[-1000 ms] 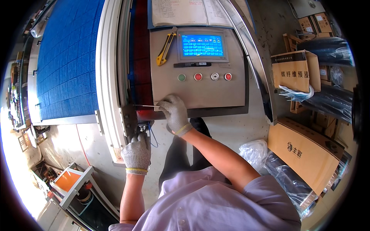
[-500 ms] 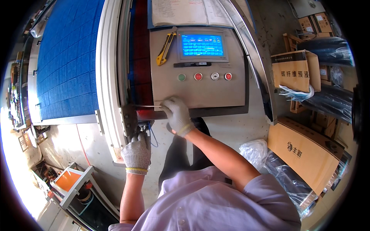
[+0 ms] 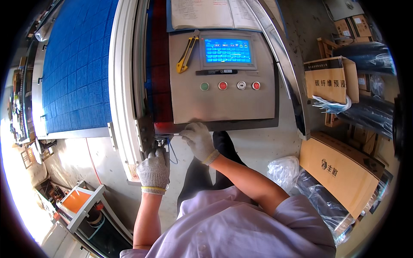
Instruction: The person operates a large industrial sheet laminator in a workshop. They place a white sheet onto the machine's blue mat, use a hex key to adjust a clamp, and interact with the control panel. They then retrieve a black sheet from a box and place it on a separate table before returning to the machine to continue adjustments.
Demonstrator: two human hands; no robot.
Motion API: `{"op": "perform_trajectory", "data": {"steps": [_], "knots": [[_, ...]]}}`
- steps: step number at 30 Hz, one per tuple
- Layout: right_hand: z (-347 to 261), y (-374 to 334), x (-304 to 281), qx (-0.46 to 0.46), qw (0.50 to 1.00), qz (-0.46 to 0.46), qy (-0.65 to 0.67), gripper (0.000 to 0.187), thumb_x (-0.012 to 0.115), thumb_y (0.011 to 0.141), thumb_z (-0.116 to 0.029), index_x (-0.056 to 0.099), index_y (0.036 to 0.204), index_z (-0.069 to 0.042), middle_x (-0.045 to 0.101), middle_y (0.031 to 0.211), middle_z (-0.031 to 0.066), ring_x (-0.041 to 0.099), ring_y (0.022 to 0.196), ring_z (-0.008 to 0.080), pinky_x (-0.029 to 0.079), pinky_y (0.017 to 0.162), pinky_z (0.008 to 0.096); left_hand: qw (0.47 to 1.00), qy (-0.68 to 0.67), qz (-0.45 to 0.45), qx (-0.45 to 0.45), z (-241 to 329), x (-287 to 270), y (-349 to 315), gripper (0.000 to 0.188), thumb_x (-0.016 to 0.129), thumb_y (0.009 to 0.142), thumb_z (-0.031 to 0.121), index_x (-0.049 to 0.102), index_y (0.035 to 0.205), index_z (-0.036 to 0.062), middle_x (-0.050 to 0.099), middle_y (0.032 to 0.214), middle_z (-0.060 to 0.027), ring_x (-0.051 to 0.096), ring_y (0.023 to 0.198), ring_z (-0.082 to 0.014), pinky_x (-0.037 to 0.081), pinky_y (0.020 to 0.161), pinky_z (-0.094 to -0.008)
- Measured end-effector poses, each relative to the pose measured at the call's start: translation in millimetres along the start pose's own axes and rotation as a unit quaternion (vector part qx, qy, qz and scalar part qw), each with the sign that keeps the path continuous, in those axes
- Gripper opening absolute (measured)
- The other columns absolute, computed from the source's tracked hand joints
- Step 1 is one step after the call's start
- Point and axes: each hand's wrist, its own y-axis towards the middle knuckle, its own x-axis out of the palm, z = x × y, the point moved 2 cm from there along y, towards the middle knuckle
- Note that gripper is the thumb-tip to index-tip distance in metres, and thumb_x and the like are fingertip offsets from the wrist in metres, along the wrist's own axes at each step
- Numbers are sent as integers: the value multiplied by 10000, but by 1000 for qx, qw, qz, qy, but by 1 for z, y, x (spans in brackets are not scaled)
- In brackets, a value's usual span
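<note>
My right hand (image 3: 198, 142), in a grey knit glove, pinches a thin metal rod (image 3: 168, 135) just below the front edge of the control panel (image 3: 223, 105). The rod points left toward the dark end bracket (image 3: 146, 133) of the machine's white rail (image 3: 122, 86). My left hand (image 3: 154, 172), gloved the same way, is closed at the underside of that bracket; its fingertips are partly hidden, and what they grip cannot be made out. A thin blue cable (image 3: 173, 154) hangs between the two hands.
On the panel lie a yellow utility knife (image 3: 185, 56) and a black marker (image 3: 216, 72), near a lit screen (image 3: 227, 51) and several buttons. An open book (image 3: 202, 15) rests behind. Blue sheeting (image 3: 77, 69) covers the bed at left; cardboard boxes (image 3: 340, 172) stand at right.
My right hand has come down and slightly right, taking the rod from over the panel's front edge to below it. My left hand stays at the bracket.
</note>
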Motion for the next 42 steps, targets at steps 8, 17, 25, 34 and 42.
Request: {"op": "perform_trajectory", "data": {"steps": [8,17,25,34,42], "knots": [[-5,-4,-3,-3,1000,17,4,141,675,758,-101,678,899,-100,599,969,80,546,961,313,438,843,440,1000,-6,12,4,-3,5,0,270,529,953,337,627,885,95,663,716,-130,670,553,-310,529,500,-441],[-5,-8,4,17,999,-42,-29,76,609,843,-129,656,895,-100,626,828,117,590,843,327,464,787,435,1000,-12,-3,2,-4,2,0,264,531,952,334,632,898,95,671,741,-137,674,570,-315,533,511,-437],[-13,-2,-4,162,973,-117,115,151,555,904,-129,626,903,5,656,822,186,639,754,355,486,680,422,999,-42,14,-2,-4,-4,0,250,539,941,318,633,874,96,665,742,-136,675,605,-325,525,525,-456],[67,106,-163,71,990,111,39,65,603,903,-48,647,918,-2,598,880,78,598,846,224,505,781,372,950,-275,108,-97,-20,-23,-17,197,606,879,156,711,1011,54,700,880,-165,679,765,-351,539,686,-418],[223,247,-245,93,906,183,-371,117,546,830,-93,643,784,-48,645,888,196,650,820,372,505,711,439,914,-385,89,-89,2,-45,-16,165,626,858,118,715,971,38,704,894,-163,691,792,-331,542,723,-393]]}}
